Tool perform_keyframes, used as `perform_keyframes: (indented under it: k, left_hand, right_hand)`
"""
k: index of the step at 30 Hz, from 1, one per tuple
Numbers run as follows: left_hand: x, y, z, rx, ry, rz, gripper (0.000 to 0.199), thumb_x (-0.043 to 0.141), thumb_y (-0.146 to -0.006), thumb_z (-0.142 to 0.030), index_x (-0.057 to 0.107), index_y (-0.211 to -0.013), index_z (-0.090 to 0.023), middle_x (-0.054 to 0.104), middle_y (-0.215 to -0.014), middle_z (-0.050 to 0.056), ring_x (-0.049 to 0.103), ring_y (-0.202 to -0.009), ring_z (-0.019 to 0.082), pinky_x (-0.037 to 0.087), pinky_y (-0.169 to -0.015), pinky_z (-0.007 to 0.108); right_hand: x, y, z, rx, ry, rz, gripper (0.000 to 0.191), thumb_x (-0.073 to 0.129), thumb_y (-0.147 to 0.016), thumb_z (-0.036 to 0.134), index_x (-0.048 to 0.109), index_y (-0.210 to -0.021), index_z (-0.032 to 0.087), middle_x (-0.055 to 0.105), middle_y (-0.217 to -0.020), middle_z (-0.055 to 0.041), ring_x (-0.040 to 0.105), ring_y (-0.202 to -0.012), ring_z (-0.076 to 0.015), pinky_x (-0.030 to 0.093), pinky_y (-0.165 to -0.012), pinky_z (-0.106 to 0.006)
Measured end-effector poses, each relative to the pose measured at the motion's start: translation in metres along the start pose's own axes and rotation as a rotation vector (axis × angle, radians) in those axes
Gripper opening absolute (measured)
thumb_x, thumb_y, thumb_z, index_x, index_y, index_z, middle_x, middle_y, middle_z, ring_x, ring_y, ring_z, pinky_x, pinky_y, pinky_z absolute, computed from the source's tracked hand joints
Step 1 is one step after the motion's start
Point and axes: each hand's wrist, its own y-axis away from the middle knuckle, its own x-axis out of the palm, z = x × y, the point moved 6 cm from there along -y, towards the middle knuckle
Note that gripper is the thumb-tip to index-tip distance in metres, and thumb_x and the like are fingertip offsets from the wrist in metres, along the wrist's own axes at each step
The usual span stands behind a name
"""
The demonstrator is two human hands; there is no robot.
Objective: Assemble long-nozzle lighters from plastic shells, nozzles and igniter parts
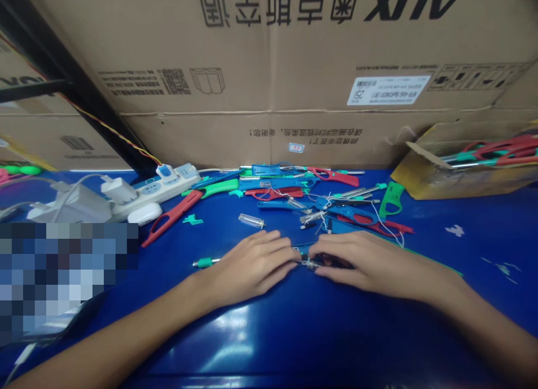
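My left hand (260,265) curls palm down over a metal lighter tube. Its green collar and metal tip (205,262) stick out on the left; the rest lies hidden under the fingers. Against these fingertips, my right hand (361,260) pinches a small clear plastic part (311,263) between thumb and fingers. Something dark and red shows faintly under the right palm. Just beyond the hands lie a clear fuel tank (251,220), thin metal pieces with white wires (321,215), and a blue lighter shell (357,211).
Red, blue and green lighter parts (277,183) are heaped along a large carton (269,120). An open box (424,176) of lighters stands at right. On the left are a power strip (168,187), a white case (145,213), a red shell (174,215) and a blurred-out item (54,282).
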Motion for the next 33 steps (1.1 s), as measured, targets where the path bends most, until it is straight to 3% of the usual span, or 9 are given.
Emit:
perform_keyframes:
  k: [33]
  left_hand:
    - [-0.0006, -0.0001, -0.0003, 0.009, 0.002, 0.035, 0.026, 0.037, -0.106, -0.025, 0.057, -0.122, -0.019, 0.061, -0.099, 0.006, 0.054, -0.092, 0.019, 0.044, -0.089, 0.037]
  right_hand:
    - [-0.0034, 0.0037, -0.0079, 0.065, 0.053, 0.007, 0.034, 0.046, -0.100, 0.051, 0.064, -0.114, 0.027, 0.069, -0.106, -0.0013, 0.064, -0.092, -0.0185, 0.045, -0.077, -0.030]
